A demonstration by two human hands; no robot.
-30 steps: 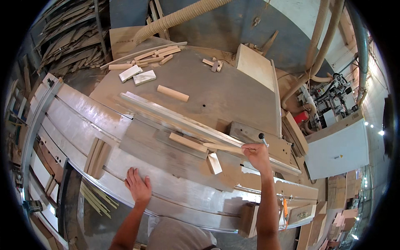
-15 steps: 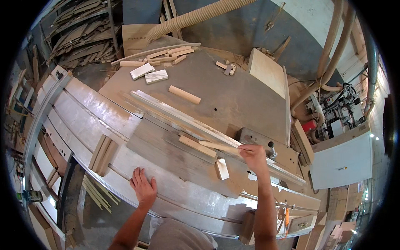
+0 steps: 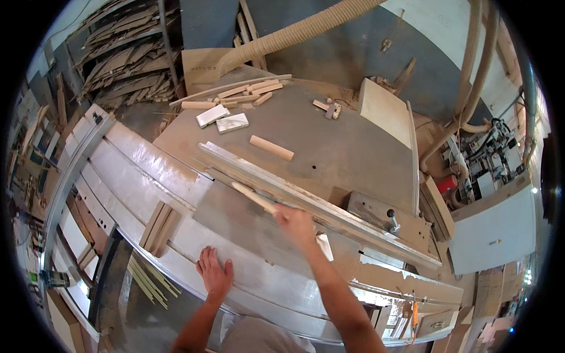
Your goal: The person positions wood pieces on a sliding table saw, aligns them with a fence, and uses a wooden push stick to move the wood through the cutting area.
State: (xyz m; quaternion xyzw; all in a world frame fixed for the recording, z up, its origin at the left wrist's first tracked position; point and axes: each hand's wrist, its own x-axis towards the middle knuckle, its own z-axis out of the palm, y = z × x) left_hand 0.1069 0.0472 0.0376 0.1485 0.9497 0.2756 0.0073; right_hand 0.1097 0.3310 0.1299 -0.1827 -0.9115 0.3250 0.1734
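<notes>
My right hand [image 3: 296, 223] is shut on a thin wooden strip [image 3: 254, 197] and holds it against the long metal fence [image 3: 329, 209] that crosses the saw table [image 3: 347, 159]. The strip points up and to the left from my fingers. My left hand [image 3: 214, 272] lies flat, fingers spread, on the near edge of the sliding metal table [image 3: 135, 170]. A small white wooden offcut [image 3: 324, 246] lies just to the right of my right forearm.
A short wooden block [image 3: 271, 147] lies on the table beyond the fence. Two white blocks [image 3: 223, 119] and several sticks [image 3: 247, 93] sit at the far left corner. Stacked slats [image 3: 159, 226] rest near my left hand. A board [image 3: 385, 112] and dust hose [image 3: 288, 36] stand behind.
My right hand has moved left along the fence, carrying the thin strip with it. The white offcut stays behind on the table. My left hand has stayed in place.
</notes>
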